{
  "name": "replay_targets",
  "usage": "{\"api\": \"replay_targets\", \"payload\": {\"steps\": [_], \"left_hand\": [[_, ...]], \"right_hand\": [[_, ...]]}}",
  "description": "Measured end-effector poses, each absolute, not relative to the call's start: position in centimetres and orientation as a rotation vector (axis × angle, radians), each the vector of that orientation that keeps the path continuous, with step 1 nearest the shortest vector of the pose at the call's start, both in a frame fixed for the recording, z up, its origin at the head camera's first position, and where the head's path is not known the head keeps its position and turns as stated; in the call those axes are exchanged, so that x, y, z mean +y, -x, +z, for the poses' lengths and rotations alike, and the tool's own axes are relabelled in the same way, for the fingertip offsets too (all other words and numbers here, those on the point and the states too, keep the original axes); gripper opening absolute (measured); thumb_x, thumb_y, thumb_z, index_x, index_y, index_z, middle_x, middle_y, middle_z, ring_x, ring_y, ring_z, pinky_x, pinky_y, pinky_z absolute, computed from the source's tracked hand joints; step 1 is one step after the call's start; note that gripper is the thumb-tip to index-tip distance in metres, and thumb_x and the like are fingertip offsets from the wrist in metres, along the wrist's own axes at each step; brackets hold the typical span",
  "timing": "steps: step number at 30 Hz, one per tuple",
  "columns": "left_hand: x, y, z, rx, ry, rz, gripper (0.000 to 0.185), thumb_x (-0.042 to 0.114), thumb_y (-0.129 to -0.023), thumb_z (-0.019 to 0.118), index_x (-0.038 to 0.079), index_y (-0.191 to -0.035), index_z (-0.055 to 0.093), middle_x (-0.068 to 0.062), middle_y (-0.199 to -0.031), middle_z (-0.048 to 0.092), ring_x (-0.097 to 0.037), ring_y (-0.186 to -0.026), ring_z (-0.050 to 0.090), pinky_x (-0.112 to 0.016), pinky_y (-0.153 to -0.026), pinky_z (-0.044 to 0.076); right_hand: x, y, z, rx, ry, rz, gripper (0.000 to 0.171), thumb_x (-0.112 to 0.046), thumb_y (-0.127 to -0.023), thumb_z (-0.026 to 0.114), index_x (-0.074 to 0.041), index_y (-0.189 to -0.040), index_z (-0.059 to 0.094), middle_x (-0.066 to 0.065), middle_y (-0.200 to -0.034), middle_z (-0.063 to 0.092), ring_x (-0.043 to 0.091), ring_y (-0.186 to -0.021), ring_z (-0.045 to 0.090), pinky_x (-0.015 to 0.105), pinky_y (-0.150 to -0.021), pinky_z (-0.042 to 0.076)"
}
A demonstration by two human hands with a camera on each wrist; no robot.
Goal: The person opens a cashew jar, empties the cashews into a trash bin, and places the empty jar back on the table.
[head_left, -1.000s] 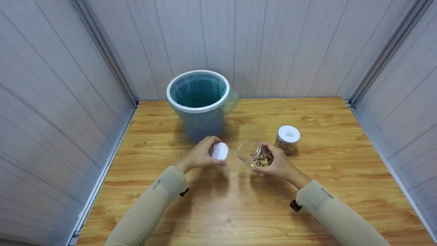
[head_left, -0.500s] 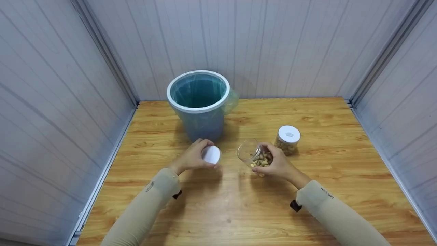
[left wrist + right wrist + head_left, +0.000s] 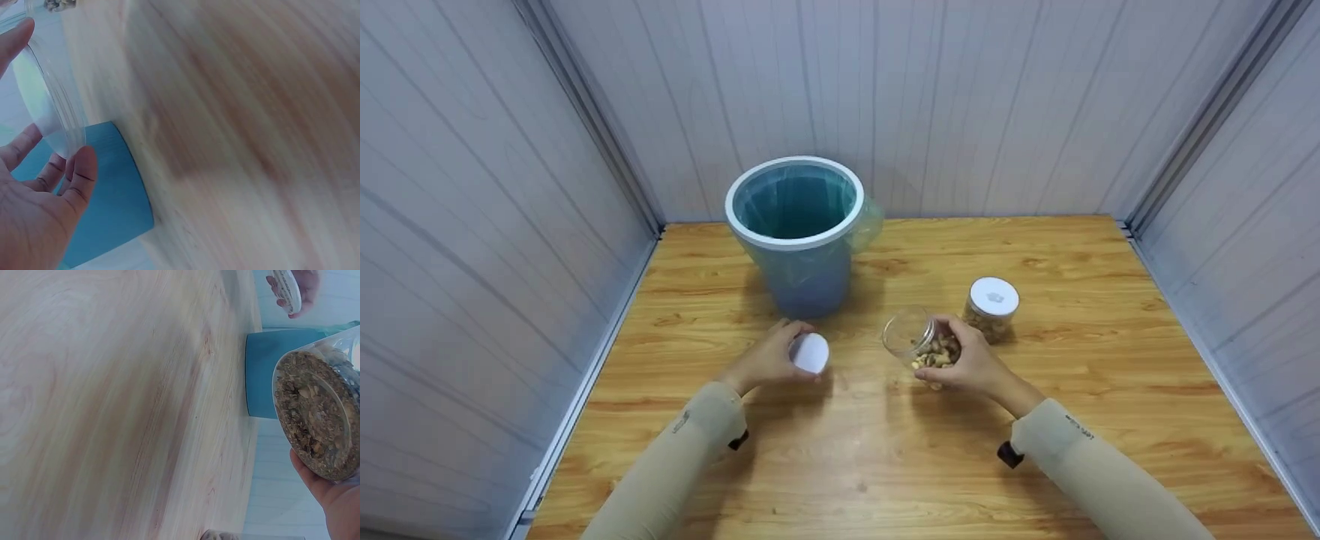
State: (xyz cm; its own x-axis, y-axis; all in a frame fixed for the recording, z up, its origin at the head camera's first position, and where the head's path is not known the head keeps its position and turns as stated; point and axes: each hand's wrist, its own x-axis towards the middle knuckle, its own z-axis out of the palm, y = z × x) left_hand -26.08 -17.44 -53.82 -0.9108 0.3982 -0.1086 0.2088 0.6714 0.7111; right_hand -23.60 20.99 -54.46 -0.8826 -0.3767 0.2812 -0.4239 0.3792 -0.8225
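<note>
pale panelled walls (image 3: 870, 90) rise behind and on both sides of the wood-grain tabletop (image 3: 840, 480) i'm watching remotely. toward the back, left of centre, a blue waste bin (image 3: 810, 289) stands upright, its white ring rim (image 3: 795, 244) over a green-tinted liner bag (image 3: 868, 225) that puffs out on the right. two beige sleeves (image 3: 667, 465) reach in from the near edge. on my feed the right hand (image 3: 979, 366) has its fingers and thumb curled round an uncapped clear jar (image 3: 913, 334), held tilted over the wood with its mouth to the left, in front of the bin and to its right. just behind that hand, a capped jar (image 3: 988, 324) stands upright. the left hand (image 3: 771, 360), in front of the bin, grips a round white lid (image 3: 810, 352) by its edge, thumb to one side, fingers to the other; i see it well apart from the tilted jar. inside that jar, brownish pieces (image 3: 937, 351) lie toward the base; i'd read them as nuts, but they're too small to be sure.
</note>
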Motion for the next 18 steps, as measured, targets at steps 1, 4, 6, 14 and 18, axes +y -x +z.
{"api": "replay_targets", "payload": {"steps": [1,4,6,14,18], "left_hand": [[-17.5,26.1,-54.0,2.639,-0.482,1.071,0.081,0.029,-0.077,0.1,0.012,-0.146,0.062,-0.01,-0.143,0.06,-0.031,-0.135,0.056,-0.059,-0.117,0.048],[-17.6,25.9,-54.5,2.658,-0.466,1.051,0.078,0.029,-0.076,0.1,0.013,-0.143,0.063,-0.009,-0.142,0.062,-0.031,-0.135,0.057,-0.057,-0.117,0.049],[-17.7,25.7,-55.0,2.665,-0.461,1.036,0.079,0.029,-0.075,0.1,0.012,-0.143,0.064,-0.011,-0.143,0.062,-0.033,-0.136,0.057,-0.058,-0.117,0.049],[-18.0,25.2,-55.6,2.639,-0.379,1.002,0.09,0.036,-0.075,0.1,0.011,-0.152,0.059,-0.016,-0.156,0.054,-0.038,-0.143,0.053,-0.06,-0.119,0.047],[-18.0,25.2,-56.0,2.644,-0.416,1.004,0.089,0.034,-0.073,0.101,0.007,-0.148,0.061,-0.013,-0.143,0.06,-0.033,-0.132,0.058,-0.056,-0.113,0.052]], "right_hand": [[21.0,23.6,-54.5,-2.57,-0.743,1.551,0.078,-0.018,-0.078,0.1,-0.003,-0.144,0.059,0.017,-0.132,0.072,0.026,-0.119,0.07,0.042,-0.103,0.059],[21.1,23.6,-54.5,-2.574,-0.736,1.539,0.079,-0.018,-0.078,0.1,-0.002,-0.143,0.06,0.018,-0.132,0.072,0.026,-0.119,0.069,0.042,-0.104,0.059],[21.1,23.5,-54.4,-2.58,-0.729,1.532,0.079,-0.018,-0.077,0.1,-0.001,-0.143,0.059,0.019,-0.132,0.072,0.026,-0.12,0.069,0.042,-0.105,0.058],[21.3,23.4,-54.2,-2.578,-0.713,1.549,0.079,-0.017,-0.078,0.1,-0.001,-0.143,0.059,0.019,-0.133,0.071,0.024,-0.121,0.068,0.037,-0.106,0.057],[21.3,23.5,-54.3,-2.571,-0.714,1.555,0.078,-0.016,-0.077,0.1,-0.002,-0.143,0.06,0.018,-0.132,0.071,0.022,-0.12,0.068,0.036,-0.106,0.057]]}}
